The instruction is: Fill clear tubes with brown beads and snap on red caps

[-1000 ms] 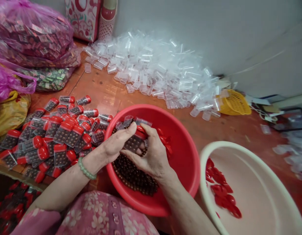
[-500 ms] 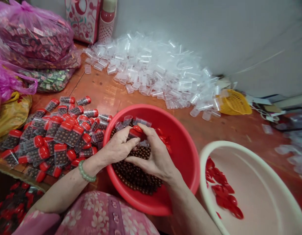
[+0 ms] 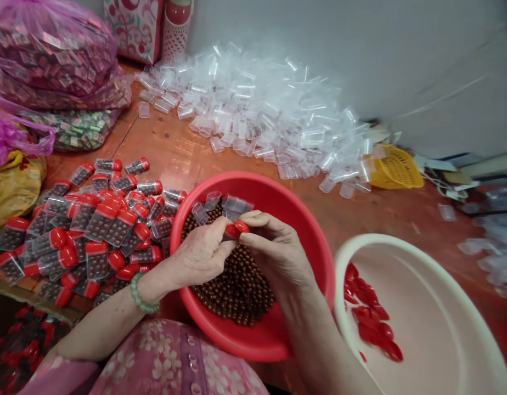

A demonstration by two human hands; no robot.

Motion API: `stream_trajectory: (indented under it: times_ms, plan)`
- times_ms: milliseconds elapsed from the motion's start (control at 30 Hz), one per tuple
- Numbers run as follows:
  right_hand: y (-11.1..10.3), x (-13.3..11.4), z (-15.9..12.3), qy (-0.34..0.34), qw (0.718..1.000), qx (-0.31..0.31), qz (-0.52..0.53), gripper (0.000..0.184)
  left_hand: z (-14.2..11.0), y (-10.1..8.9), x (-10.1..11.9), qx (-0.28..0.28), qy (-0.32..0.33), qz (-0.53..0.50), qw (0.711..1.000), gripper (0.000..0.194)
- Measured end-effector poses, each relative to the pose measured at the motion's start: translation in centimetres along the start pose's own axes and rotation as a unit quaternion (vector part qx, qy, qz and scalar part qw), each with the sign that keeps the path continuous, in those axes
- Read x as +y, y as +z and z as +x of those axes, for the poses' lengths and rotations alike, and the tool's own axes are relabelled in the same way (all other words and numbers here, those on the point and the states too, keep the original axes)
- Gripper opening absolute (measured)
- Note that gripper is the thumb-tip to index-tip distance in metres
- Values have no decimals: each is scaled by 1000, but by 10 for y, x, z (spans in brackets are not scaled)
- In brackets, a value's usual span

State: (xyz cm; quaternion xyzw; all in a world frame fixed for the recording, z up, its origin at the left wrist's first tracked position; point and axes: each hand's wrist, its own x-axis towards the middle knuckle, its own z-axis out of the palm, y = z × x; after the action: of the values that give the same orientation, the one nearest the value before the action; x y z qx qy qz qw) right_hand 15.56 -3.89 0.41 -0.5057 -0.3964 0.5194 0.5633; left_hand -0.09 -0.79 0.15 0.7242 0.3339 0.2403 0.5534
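L hand (image 3: 202, 255) & R hand (image 3: 276, 252) pinch red plastic cap (image 3: 236, 230) over brown beads (image 3: 232, 285) in red basin (image 3: 306, 236).

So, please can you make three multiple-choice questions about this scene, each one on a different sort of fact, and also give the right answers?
1. Where do the brown beads lie?
A. In the white basin
B. In the red basin
C. In the yellow basket

2. What colour is the bracelet on the left wrist?
A. Pale green
B. Red
C. Black

3. What is the state of the red cap?
A. Lying on the table
B. Lying in the white basin
C. Held by the left hand and the right hand

Answers:
1. B, the beads fill its bottom.
2. A, its round beads show pale green.
3. C, both hands close on it above the beads.
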Motion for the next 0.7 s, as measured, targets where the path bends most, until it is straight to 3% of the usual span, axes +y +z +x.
stream_trajectory:
  times_ms: [167, 400, 467, 567, 633, 700]
  plan:
    - [4, 1, -2, 9, 999, 12, 27, 17, 0, -1, 0, -8, -4, -3, 1000, 6]
    - [-3, 2, -5, -79, 987, -34, -138, 9, -2, 2, -2, 4, -11, 52, 999, 8]
    - [-5, 1, -7, -155, 956, -42, -246, 11, -3, 3, -3, 4, -15, 61, 998, 7]
    - [-7, -1, -12, -270, 864, -53, -422, 25, -3, 3, -6, 3, -19, 50, 999, 8]
    - [-9, -3, -15, -309, 810, -72, -493, 36, -2, 2, -7, 0, -23, 32, 999, 11]
    - [-10, -4, -18, -318, 784, -100, -523, 49, 0, 1, -6, -6, -39, -10, 999, 12]
